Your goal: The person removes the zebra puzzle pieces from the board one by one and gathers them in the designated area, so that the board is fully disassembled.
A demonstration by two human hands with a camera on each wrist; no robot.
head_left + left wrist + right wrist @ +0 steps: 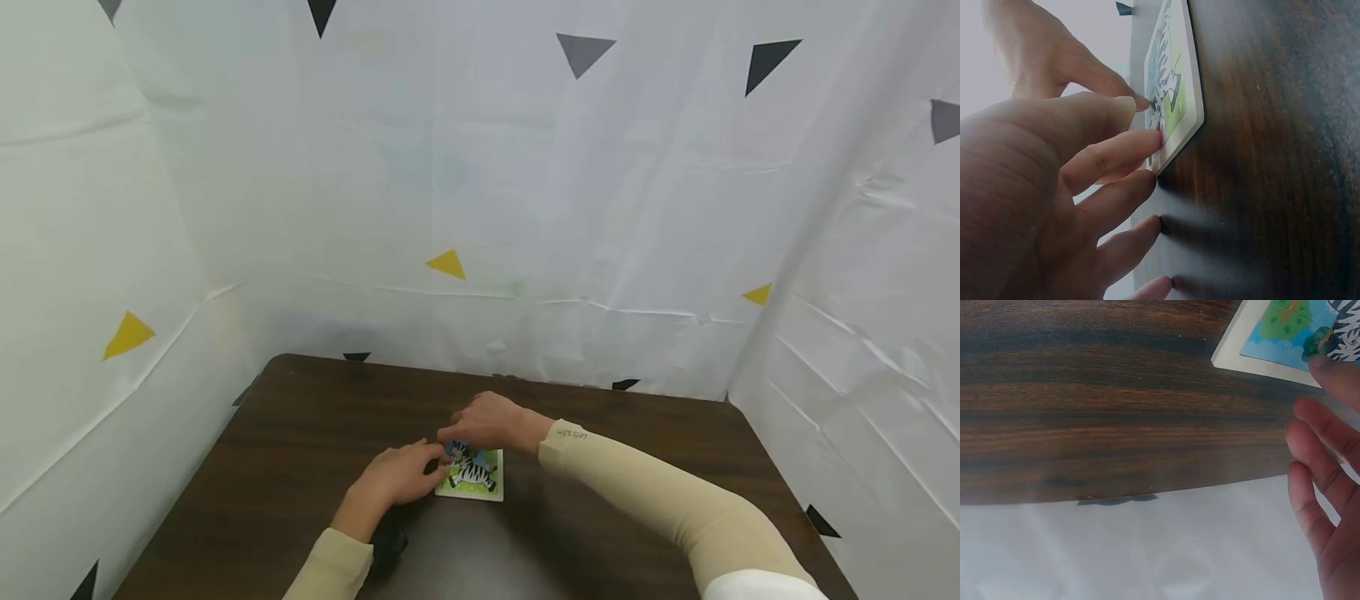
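Note:
A jigsaw puzzle with a zebra picture (474, 477) lies flat on the table in a white frame (1225, 357). At its left edge is my left hand (401, 473), fingers spread and slightly bent. In the left wrist view, the index fingertip of this left hand (1085, 181) touches the picture near a corner, and other fingertips rest on the table. Over the far edge reaches my right hand (491, 421); in the right wrist view one fingertip of the right hand (1335, 450) presses on the picture, the other fingers loosely bent. Both hands partly cover the puzzle.
The dark wood-grain table (337, 417) has rounded far corners. White sheeting (480, 167) with black, grey and yellow triangles encloses its back and sides. A small black thing (388, 546) sits by my left wrist.

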